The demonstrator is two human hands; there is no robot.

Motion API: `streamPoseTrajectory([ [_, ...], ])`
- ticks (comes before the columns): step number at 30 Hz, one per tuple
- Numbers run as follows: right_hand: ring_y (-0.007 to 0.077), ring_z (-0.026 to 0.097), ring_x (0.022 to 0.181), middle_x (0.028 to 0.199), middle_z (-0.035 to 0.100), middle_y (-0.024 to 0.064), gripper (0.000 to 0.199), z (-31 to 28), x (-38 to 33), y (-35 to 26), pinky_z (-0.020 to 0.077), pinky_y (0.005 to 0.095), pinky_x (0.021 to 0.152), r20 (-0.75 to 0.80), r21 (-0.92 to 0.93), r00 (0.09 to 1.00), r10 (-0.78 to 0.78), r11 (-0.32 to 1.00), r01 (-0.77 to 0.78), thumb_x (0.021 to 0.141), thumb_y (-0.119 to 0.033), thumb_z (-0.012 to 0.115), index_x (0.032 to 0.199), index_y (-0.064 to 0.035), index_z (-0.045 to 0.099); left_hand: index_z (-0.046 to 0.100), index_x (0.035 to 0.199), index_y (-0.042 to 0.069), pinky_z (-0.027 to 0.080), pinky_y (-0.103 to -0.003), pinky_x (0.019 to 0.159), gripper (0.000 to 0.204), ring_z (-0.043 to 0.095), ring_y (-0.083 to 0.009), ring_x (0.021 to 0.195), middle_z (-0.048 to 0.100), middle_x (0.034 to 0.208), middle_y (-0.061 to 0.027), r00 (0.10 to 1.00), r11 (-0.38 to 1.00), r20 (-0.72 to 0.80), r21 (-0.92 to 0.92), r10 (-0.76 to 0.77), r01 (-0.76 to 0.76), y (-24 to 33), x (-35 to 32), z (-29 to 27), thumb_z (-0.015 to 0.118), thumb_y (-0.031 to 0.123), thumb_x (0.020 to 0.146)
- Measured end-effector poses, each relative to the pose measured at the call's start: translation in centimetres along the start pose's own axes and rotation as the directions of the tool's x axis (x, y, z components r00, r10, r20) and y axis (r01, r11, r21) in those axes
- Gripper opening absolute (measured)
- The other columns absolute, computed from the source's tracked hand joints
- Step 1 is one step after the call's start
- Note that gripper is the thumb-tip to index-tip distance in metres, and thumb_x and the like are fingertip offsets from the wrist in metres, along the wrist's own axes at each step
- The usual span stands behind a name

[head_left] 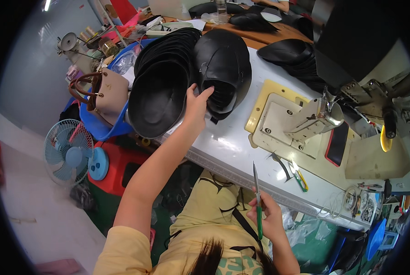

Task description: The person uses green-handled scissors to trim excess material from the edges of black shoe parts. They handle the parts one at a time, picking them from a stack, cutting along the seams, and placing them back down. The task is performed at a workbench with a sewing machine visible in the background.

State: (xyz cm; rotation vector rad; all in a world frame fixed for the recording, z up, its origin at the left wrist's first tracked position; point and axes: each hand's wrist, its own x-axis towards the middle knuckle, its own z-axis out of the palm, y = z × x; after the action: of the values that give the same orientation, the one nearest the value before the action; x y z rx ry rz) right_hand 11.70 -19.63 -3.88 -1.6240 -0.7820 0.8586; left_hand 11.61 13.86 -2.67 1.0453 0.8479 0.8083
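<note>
Dark hair [210, 256] hangs nearest. The right hand [270, 215] wraps a green-handled pointed tool [259, 217] near the white table [228, 137]; the left hand [197, 105], thumb and finger parted, is at stacked black pieces [223, 55] there, its hold unclear from here.

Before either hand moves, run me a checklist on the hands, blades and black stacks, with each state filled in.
1. Green tool held in the right hand: ok, gripped by its handle.
2. Blade away from the left hand: ok, the two are well apart.
3. Left hand's hold on the right stack: cannot tell; the thumb is at the opening, but the grip is partly hidden.
4. Left stack fully on the table: cannot tell; it hides the table edge beneath it.
5. Loose snips put away: not ok, they lie on the table in front of the sewing machine.
</note>
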Motion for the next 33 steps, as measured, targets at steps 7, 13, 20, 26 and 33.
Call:
streamPoseTrajectory([
  [7, 0.0157, 0.055, 0.077, 0.096, 0.055, 0.0114, 0.063, -0.2, -0.2, 1.0, 0.0462, 0.0268, 0.072, -0.038, 0.139, 0.999, -0.014, 0.99, 0.02, 0.069, -0.009, 0.072, 0.124, -0.0017, 0.044, 0.028, 0.129, 0.004, 0.041, -0.026, 0.081, 0.048, 0.052, -0.0113, 0.09, 0.054, 0.099, -0.007, 0.99, 0.973, 0.035, -0.192, 0.139, -0.13, -1.8, -10.5, 0.8, 0.052, 0.017, 0.089],
  [13, 0.0159, 0.051, 0.073, 0.087, 0.054, 0.0078, 0.06, -0.3, -0.1, 0.3, 0.0432, 0.0256, 0.067, -0.03, -0.072, 0.999, -0.028, 0.997, 0.026, 0.068, -0.018, 0.075, 0.121, -0.0038, 0.049, 0.056, 0.103, -0.002, 0.047, -0.027, 0.08, 0.021, 0.059, -0.0134, 0.087, 0.061, 0.098, -0.0074, 0.875, 0.934, 0.472, -0.254, -0.106, 0.25, -1.9, -14.2, -1.5, 0.057, 0.007, 0.084],
  [20, 0.0141, 0.049, 0.069, 0.08, 0.051, 0.0052, 0.059, -1.0, -1.0, -1.1, 0.0406, 0.0247, 0.062, -0.095, -0.088, 0.995, 0.0, 0.996, -0.008, 0.067, -0.018, 0.076, 0.118, -0.0029, 0.051, 0.057, 0.102, -0.001, 0.046, -0.027, 0.08, 0.023, 0.058, -0.0122, 0.09, 0.061, 0.097, -0.0061, 0.731, 0.956, 0.644, 0.002, -0.225, 0.292, -1.3, -15.1, -2.2, 0.059, 0.005, 0.08],
  [26, 0.0116, 0.052, 0.078, 0.089, 0.054, 0.0033, 0.055, -1.4, -2.2, -1.0, 0.044, 0.0246, 0.072, 0.026, 0.296, 0.988, 0.152, 0.943, -0.152, 0.072, -0.011, 0.071, 0.121, -0.0015, 0.048, 0.055, 0.105, -0.001, 0.047, -0.026, 0.079, 0.023, 0.057, -0.0116, 0.088, 0.06, 0.097, -0.0057, 0.678, 0.974, 0.713, 0.032, -0.181, 0.226, -1.9, -15.8, -1.3, 0.058, 0.006, 0.083],
  [33, 0.0106, 0.053, 0.084, 0.099, 0.056, 0.0048, 0.049, -1.1, -2.8, -0.3, 0.0439, 0.024, 0.077, 0.019, 0.452, 0.989, 0.149, 0.881, -0.141, 0.076, -0.006, 0.066, 0.121, 0.0007, 0.048, 0.055, 0.102, -0.001, 0.048, -0.025, 0.075, 0.019, 0.058, -0.011, 0.085, 0.061, 0.096, -0.0057, 0.757, 0.951, 0.629, -0.088, -0.178, 0.296, -2.0, -17.1, 0.3, 0.056, 0.005, 0.084],
])
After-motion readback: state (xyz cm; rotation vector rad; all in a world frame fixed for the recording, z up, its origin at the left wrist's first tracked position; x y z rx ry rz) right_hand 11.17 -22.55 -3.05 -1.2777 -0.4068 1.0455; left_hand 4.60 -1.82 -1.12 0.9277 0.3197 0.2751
